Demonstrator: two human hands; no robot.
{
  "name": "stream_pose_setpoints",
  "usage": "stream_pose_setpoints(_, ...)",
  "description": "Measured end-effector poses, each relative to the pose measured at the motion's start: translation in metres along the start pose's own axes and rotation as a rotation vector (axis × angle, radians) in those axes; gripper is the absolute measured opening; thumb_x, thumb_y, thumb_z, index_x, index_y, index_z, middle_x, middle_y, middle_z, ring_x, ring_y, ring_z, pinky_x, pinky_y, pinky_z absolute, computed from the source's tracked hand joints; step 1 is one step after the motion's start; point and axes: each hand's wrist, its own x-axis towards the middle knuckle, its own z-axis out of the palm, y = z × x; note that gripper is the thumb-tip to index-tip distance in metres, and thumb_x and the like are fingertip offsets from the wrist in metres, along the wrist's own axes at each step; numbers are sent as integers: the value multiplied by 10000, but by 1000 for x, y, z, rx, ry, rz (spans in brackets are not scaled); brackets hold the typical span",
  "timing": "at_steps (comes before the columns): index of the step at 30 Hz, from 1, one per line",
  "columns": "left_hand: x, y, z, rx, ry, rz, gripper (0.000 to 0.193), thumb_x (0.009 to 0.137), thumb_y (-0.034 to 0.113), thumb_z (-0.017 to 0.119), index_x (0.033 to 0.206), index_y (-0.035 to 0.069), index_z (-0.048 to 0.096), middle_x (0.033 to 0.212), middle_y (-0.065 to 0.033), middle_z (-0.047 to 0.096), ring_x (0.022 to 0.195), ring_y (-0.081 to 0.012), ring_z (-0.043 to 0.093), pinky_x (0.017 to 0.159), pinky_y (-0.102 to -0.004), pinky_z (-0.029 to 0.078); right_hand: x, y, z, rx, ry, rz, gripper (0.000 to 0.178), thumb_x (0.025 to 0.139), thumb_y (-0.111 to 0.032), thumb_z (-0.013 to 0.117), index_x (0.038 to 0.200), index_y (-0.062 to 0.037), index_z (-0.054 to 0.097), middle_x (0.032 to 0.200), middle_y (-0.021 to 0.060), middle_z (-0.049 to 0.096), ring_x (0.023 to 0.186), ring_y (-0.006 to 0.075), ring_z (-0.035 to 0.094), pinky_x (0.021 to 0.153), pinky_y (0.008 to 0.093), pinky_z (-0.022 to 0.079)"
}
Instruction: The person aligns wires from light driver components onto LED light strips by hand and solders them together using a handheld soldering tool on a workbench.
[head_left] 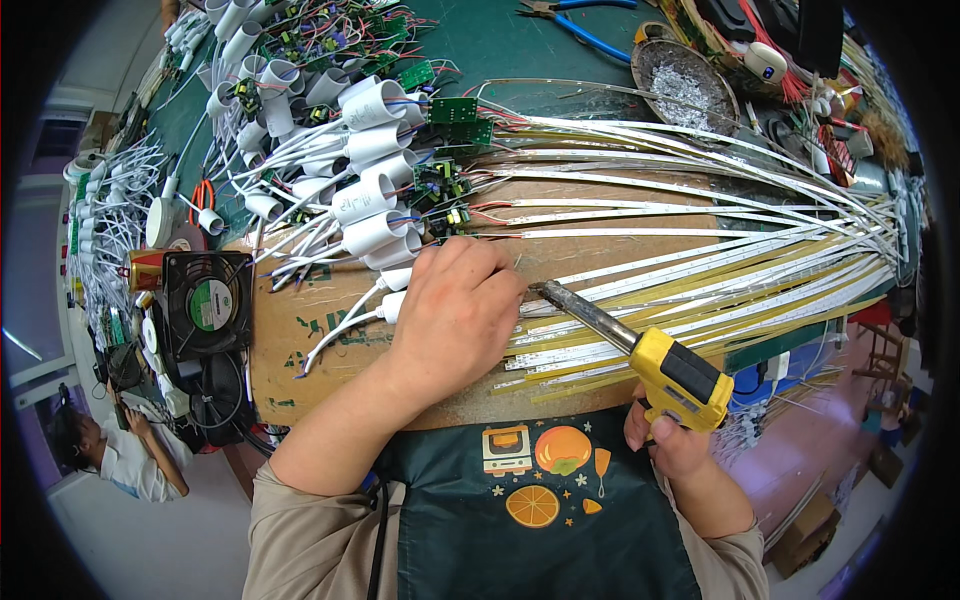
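Observation:
My right hand [672, 445] grips a yellow and black soldering gun [682, 382]. Its metal barrel slants up and left, and the tip ends just beside the fingers of my left hand [462, 312]. That hand is closed at the near end of a row of white plastic tubes [366, 198]; whatever lies in its fingers is hidden. Green circuit boards [455, 110] and thin red wires stick out of the tubes. Several white LED strips [620, 232] run from there to a bundle at the far right. More strips [585, 355] lie loose under the soldering gun.
A cardboard sheet [290, 345] covers the near bench. At left stand a black fan [208, 305] and a heap of white cables [110, 220]. Farther back are blue-handled pliers [590, 35] and a round dish of silvery scraps [690, 90]. Another person [125, 450] sits at lower left.

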Motion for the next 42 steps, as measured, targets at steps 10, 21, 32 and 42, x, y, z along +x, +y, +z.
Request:
stream_pose_setpoints(10,1,1,-1,5,-15,-8,134,685,15,680,800,69,636,872,-43,576,826,-256,542,731,-375,410,-2,10,-15,16,-73,-26,598,816,-299,711,1248,31,460,746,96,537,566,164,528,497,281,459)
stream_pose_setpoints(21,1,1,0,13,-15,-7,122,696,16,680,793,70,629,872,-45,575,832,-259,545,742,-376,420,-8,12,-28,64,-44,-57,639,810,-289,727,1292,12,436,803,108,553,582,168,533,486,293,466)
stream_pose_setpoints(32,2,4,-1,14,-22,-16,114,707,19,681,796,71,629,875,-46,578,829,-258,545,726,-377,419,-9,15,-33,6,-36,-78,611,832,-287,700,1286,28,439,851,118,570,583,167,546,490,287,472)
stream_pose_setpoints(42,2,7,-5,64,-43,-36,128,720,40,684,832,77,635,896,-49,584,855,-259,553,743,-382,423,-6,7,-23,-47,12,-69,564,835,-338,680,1201,38,475,665,95,511,534,170,500,484,293,433)
